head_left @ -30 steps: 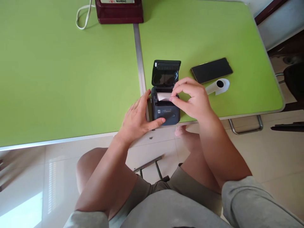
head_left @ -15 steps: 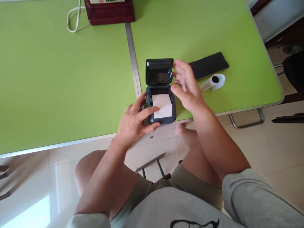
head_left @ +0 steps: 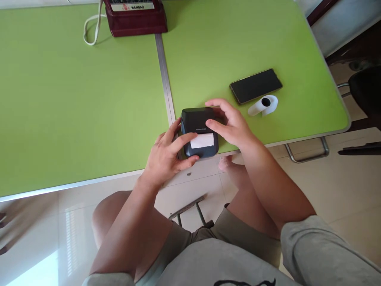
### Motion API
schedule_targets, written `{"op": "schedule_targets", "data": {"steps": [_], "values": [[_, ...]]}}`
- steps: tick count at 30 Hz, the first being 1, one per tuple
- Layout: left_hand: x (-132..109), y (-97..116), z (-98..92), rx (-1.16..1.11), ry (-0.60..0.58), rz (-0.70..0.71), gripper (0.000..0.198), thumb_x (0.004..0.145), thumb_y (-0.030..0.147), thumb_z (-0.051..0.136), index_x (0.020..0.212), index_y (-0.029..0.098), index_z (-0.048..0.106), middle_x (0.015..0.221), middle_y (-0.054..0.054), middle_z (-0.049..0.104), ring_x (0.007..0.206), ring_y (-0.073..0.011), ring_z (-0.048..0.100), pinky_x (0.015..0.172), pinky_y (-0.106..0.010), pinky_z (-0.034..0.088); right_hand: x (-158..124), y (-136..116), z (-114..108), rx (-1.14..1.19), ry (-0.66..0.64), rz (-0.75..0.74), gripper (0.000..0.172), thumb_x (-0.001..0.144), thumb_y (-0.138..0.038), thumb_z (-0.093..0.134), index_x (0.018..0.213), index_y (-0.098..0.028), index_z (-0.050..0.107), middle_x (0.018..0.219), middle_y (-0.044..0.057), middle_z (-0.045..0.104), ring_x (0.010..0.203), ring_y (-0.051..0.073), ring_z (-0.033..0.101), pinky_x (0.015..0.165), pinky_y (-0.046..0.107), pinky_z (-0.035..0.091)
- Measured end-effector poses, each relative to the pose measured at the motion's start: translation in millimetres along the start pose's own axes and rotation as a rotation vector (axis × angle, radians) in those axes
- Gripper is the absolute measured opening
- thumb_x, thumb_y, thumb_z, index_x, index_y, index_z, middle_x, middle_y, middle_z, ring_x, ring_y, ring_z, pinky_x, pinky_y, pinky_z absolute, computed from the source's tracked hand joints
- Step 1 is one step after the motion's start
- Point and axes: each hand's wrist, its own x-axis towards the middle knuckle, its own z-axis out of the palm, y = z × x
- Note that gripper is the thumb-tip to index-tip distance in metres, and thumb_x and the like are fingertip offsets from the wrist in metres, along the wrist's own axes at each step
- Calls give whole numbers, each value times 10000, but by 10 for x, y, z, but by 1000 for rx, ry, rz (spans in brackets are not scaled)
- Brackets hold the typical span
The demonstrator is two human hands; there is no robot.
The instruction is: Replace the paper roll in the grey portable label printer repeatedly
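Observation:
A small black thermal label printer (head_left: 197, 119) sits at the table's front edge with its lid down. White paper (head_left: 203, 141) sticks out from under the lid's front edge. My left hand (head_left: 169, 153) grips the printer's left side, its index fingertip by the paper's left edge and its thumb at the front. Over the lid's right side curves my right hand (head_left: 230, 124), thumb on top and fingers round the far right corner. The inside of the printer is hidden by the lid.
To the right on the green table (head_left: 89, 99) lie a black smartphone (head_left: 256, 85) and a partly unrolled roll of white paper (head_left: 262, 106). A dark red device (head_left: 137, 22) with a white cord (head_left: 94, 29) stands at the back. A metal strip (head_left: 164, 77) crosses the tabletop.
The printer's lid has swung down from upright, covering the paper roll bay. My right hand has come down with it, while my left hand keeps its place on the printer.

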Motion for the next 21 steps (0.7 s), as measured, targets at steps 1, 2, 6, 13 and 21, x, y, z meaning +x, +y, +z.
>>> {"op": "schedule_targets", "data": {"steps": [1, 2, 6, 13, 21], "values": [[4, 6, -5, 2, -10, -15, 684, 960, 754, 552, 1500, 334, 555, 1697, -160, 423, 1472, -390, 549, 1131, -550, 526, 4, -1, 0, -15, -30, 15, 497, 891, -592, 740, 1258, -273, 637, 1356, 80, 695, 1275, 269, 665, 1135, 498, 523], [8, 15, -6, 6, -18, -25, 733, 950, 745, 573, 1548, 328, 504, 1696, -160, 422, 1472, -392, 548, 1134, -546, 527, 12, -4, -4, -25, -51, 23, 489, 887, -572, 742, 1256, -267, 641, 1357, 83, 696, 1273, 273, 663, 1140, 504, 519], [34, 71, 33, 56, -10, -47, 866, 858, 708, 711, 1586, 315, 454, 1691, -174, 394, 1445, -415, 560, 1130, -564, 534, 56, -20, -38, -18, -107, 30, 455, 880, -496, 744, 1252, -257, 640, 1347, 72, 712, 1241, 268, 672, 1137, 513, 526], [61, 118, 87, 82, -3, -77, 963, 755, 720, 837, 1564, 353, 466, 1682, -153, 392, 1436, -411, 562, 1117, -565, 558, 57, -44, -73, -58, -133, -3, 421, 880, -448, 755, 1243, -273, 633, 1330, 49, 692, 1241, 265, 661, 1125, 534, 547], [56, 100, 113, 120, 27, -73, 962, 781, 771, 780, 1555, 292, 468, 1669, -179, 441, 1438, -405, 579, 1113, -551, 568, 38, 26, -82, -107, -164, 7, 484, 903, -475, 720, 1328, -294, 575, 1403, 58, 658, 1267, 270, 640, 1155, 551, 513]]}}
